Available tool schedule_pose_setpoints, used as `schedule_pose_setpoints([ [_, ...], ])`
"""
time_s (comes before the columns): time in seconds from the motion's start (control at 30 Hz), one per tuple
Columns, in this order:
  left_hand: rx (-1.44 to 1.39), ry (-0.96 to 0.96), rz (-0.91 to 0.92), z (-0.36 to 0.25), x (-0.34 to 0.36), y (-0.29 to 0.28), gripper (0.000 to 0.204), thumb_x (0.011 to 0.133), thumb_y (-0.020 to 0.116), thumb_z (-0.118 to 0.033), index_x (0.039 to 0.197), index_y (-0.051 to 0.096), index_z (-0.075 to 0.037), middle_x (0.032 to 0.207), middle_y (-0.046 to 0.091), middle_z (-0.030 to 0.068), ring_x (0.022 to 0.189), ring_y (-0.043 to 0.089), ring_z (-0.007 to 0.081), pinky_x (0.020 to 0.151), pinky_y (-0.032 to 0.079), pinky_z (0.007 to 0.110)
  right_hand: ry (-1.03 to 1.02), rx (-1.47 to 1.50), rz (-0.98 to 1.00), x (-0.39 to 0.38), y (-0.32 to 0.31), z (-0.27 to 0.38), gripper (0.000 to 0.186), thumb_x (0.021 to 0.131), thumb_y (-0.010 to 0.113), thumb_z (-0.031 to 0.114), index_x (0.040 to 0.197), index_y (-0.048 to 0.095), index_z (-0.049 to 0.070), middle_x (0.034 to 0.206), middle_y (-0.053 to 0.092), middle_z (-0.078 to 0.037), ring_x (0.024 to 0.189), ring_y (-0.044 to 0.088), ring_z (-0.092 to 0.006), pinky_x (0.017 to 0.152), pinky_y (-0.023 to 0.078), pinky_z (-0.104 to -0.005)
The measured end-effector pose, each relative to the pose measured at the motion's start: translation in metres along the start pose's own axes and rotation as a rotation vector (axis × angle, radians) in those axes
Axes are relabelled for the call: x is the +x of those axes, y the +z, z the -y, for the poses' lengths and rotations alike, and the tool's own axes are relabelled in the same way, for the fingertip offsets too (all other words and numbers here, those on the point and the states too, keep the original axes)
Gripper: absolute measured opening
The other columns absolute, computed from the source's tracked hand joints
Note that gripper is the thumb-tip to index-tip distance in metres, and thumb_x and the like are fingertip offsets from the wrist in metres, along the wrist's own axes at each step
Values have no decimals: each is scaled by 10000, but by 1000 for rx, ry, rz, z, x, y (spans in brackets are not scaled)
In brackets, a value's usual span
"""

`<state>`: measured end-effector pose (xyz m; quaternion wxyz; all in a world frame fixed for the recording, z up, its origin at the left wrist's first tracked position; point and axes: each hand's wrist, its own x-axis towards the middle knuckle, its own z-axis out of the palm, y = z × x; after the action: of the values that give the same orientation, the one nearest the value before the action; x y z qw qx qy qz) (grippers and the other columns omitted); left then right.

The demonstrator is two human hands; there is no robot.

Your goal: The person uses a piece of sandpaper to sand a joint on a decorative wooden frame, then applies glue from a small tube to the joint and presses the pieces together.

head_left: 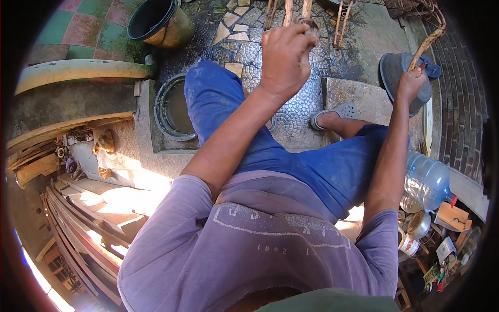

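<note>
My left hand [286,60] reaches up to the top middle, its fingers closed round a small dark bristly clump [309,26]; I cannot make out its exact kind. That clump is against or just beside slim pale wooden poles [289,11] at the upper edge. Over on the right, my right hand [410,84] is wrapped round the lower end of a curved, peeling wooden rod [430,41]. The rod rises to a dark wiry lattice [418,8], which the picture's edge cuts off. It looks like part of the same furniture-like frame as the poles.
A dark bucket [179,34] stands at the upper left, above a round basin of murky water [176,106]. Beyond my right hand lies a grey tub [397,78]. A large clear water bottle [427,179] rests at the right. Wooden planks [78,229] lie at the lower left.
</note>
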<state>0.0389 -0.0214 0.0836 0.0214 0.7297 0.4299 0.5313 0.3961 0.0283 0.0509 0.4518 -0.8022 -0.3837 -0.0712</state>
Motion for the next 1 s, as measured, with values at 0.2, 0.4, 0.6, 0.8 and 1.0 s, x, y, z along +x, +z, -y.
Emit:
schedule_pose_setpoints([
  [0.2,133,73,192,-8,-45,-14,326,707,701,35,995,704,-117,1123,673,48,985,595,253,860,402,388,18,-1,21,-1,-1,0,462,1019,401,348,1134,577,-63,1037,657,-311,985,633,-473,853,460,-514],
  [0.4,91,-26,283,-12,-82,-42,350,707,694,57,1013,714,-113,1146,683,50,988,608,258,868,409,377,43,32,8,0,-2,0,470,1015,402,357,1121,590,-61,1036,660,-311,995,631,-470,868,455,-517],
  [0.6,-38,-270,11,0,-67,-45,235,806,707,36,1025,717,-50,1126,691,112,1035,656,265,895,492,368,22,37,36,6,3,1,466,1006,414,343,1145,586,-68,1053,655,-319,1014,625,-475,877,453,-518],
  [0.8,-127,-308,48,1,-33,-14,188,833,677,29,1012,698,-27,1044,685,154,1010,666,286,884,510,361,28,39,6,8,7,0,470,1000,414,340,1136,597,-70,1049,652,-323,1018,620,-482,881,450,-523],
  [1.0,-155,-425,148,-13,-66,-35,187,817,680,62,992,692,-1,1013,676,153,992,662,285,870,505,350,-27,19,-18,2,3,-8,433,1016,409,335,1149,593,-33,1043,658,-304,1011,622,-474,872,455,-519],
])
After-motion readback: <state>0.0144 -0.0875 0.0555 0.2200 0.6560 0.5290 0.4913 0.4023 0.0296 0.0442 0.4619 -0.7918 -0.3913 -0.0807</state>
